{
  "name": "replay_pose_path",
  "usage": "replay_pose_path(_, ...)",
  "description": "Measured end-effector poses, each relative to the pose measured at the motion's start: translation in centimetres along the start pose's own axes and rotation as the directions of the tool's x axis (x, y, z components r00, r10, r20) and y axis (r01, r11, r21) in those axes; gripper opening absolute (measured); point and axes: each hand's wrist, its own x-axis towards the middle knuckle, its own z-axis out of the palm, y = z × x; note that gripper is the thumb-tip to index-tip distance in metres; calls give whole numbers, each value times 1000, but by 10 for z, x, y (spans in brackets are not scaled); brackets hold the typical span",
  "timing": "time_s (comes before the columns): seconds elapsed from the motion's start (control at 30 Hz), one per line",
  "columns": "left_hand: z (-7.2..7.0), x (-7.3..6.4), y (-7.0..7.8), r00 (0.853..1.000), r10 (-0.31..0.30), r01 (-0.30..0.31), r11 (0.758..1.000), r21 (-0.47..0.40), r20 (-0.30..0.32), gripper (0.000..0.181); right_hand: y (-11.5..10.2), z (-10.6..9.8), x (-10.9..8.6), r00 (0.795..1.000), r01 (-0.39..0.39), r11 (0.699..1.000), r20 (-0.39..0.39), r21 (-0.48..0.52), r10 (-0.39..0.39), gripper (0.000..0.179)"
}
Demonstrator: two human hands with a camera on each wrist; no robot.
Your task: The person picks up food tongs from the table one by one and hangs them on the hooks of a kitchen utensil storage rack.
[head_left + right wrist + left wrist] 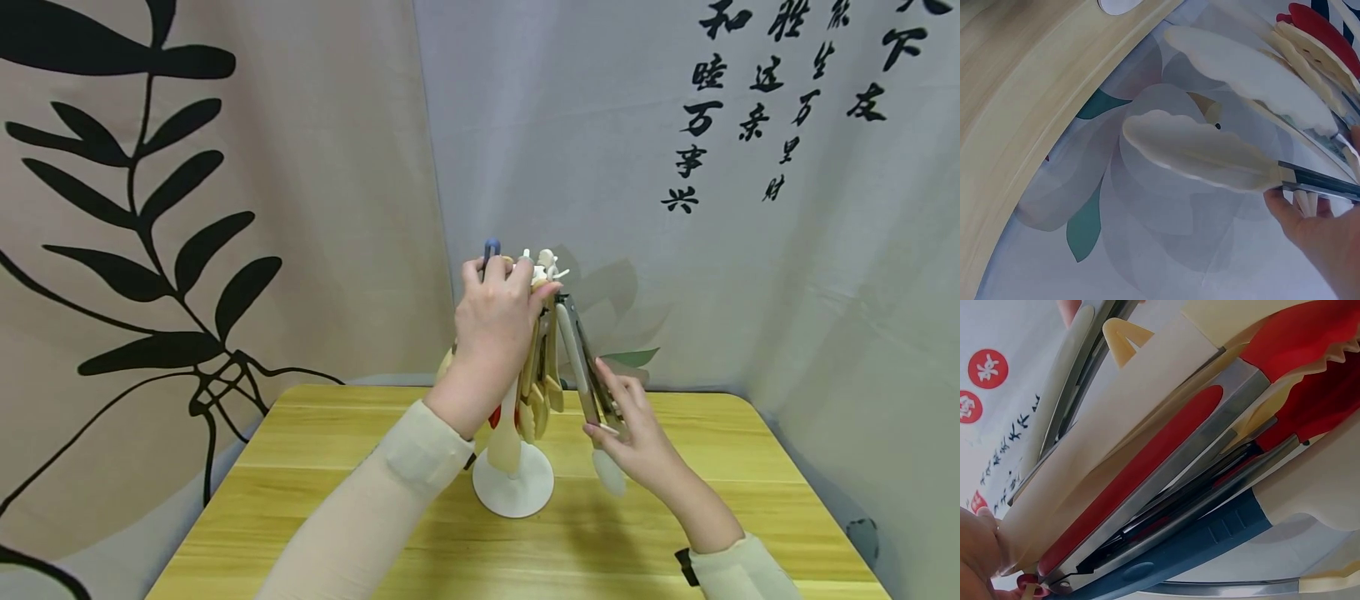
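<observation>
A white utensil stand (513,500) with a round base stands on the table, kitchen tools hanging around it. My left hand (495,312) grips it at the top, fingers bent over the hanging handles. To the right, steel tongs (573,346) with pale grips and pale scalloped heads slant down from the stand's top. My right hand (633,433) holds these tongs low, thumb on one side and fingers on the other. In the left wrist view, red-tipped tongs (1147,475) and a tool with a blue handle (1166,562) hang close to the left hand.
The wooden table (360,467) reaches back to a fabric backdrop (600,167) printed with leaves and characters. Beige spoon-like tools (536,400) hang between the stand and the tongs.
</observation>
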Motion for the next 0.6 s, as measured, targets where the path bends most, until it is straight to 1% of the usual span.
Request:
replay_pose_path(0.4, 1, -1, 0, 1000, 14, -14, 1000, 4, 2, 44, 4, 7, -1, 999, -25, 1000, 24, 6, 25, 95)
replay_pose_path(0.6, 1, -2, -1, 1000, 12, -12, 1000, -14, 3, 43, 6, 13, -1, 997, -35, 999, 63, 6, 34, 96)
